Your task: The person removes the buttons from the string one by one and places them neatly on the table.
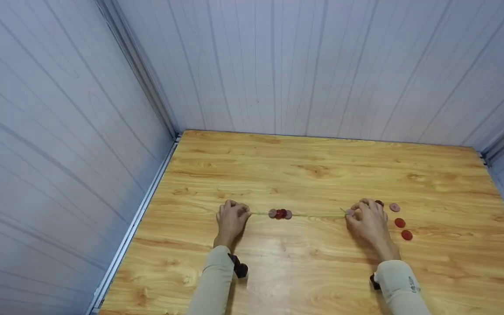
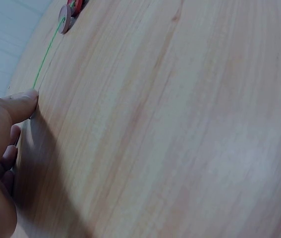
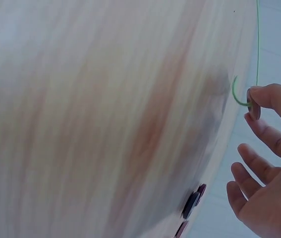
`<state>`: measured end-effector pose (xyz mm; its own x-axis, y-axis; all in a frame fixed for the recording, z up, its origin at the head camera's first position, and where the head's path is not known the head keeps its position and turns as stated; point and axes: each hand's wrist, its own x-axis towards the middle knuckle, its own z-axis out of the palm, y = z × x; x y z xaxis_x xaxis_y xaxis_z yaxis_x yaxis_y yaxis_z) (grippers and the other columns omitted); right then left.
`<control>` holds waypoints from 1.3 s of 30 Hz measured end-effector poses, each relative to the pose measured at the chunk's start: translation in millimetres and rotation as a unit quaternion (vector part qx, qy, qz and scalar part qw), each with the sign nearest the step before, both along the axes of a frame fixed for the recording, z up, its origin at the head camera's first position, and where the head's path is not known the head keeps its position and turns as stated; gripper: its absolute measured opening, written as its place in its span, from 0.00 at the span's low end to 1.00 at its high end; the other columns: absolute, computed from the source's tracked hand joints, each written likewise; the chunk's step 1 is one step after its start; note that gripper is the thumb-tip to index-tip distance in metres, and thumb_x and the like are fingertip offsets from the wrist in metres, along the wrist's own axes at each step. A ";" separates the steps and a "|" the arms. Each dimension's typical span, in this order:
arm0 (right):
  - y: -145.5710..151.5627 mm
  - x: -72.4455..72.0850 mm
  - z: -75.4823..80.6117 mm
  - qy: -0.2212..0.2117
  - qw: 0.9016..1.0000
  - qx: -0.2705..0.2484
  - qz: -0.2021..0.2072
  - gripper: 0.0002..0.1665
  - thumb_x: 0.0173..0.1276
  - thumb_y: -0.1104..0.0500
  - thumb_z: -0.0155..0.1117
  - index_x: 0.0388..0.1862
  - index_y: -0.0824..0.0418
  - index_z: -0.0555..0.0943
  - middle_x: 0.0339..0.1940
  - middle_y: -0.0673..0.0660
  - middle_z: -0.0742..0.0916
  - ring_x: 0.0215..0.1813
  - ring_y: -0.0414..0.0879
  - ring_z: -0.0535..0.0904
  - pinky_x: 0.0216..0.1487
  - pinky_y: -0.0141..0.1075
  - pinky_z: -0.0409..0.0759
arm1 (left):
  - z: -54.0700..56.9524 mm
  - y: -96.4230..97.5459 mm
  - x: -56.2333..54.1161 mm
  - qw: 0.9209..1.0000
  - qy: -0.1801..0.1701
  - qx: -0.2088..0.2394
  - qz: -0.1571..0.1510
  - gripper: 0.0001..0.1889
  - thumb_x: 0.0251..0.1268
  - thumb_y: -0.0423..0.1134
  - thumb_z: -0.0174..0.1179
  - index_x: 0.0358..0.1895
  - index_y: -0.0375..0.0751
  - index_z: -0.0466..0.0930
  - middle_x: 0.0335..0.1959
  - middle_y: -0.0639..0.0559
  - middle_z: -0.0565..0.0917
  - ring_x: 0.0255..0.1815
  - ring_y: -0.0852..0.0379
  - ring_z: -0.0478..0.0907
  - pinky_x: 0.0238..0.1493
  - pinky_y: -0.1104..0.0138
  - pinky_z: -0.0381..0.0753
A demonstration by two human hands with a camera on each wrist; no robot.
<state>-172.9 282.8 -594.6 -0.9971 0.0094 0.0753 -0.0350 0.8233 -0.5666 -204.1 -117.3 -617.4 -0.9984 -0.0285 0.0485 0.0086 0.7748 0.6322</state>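
A thin green string stretches between my two hands just above the table. Its left end is pinched between thumb and forefinger of my left hand. Several pink and red buttons sit threaded close together on the string, nearer the left hand. My right hand pinches a pink button between thumb and forefinger. A short curled tail of string sticks out of that button, while the other fingers are loosely bent.
Right of the right hand lie loose buttons: a pink button, a red button, another red button and a dark red button partly behind the fingers. Panel walls border the wooden table.
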 end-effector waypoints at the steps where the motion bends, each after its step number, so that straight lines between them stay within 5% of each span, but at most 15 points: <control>1: 1.0 0.3 -0.1 0.003 1.000 0.002 -0.001 0.14 0.66 0.53 0.63 0.44 0.62 0.78 0.64 0.68 0.71 0.66 0.68 0.59 0.61 0.63 0.52 | 0.2 0.0 0.0 1.000 0.000 0.002 -0.001 0.04 0.62 0.48 0.63 0.35 0.55 0.84 0.51 0.48 0.74 0.52 0.45 0.67 0.55 0.47 0.59; 21: 29.1 6.3 -2.2 0.019 0.999 0.029 -0.016 0.15 0.65 0.56 0.63 0.44 0.65 0.77 0.61 0.71 0.71 0.63 0.69 0.60 0.61 0.61 0.52 | -2.2 -0.1 -1.8 1.000 0.002 -0.002 0.005 0.04 0.61 0.48 0.64 0.34 0.56 0.84 0.49 0.49 0.74 0.50 0.47 0.66 0.53 0.49 0.59; 39: 39.4 13.2 -3.2 0.009 0.998 0.050 -0.029 0.12 0.66 0.56 0.61 0.42 0.64 0.78 0.63 0.71 0.69 0.70 0.72 0.51 0.63 0.66 0.48 | -0.7 0.5 -1.4 1.000 0.006 0.001 0.000 0.03 0.60 0.47 0.65 0.31 0.57 0.82 0.47 0.50 0.74 0.48 0.48 0.66 0.53 0.49 0.59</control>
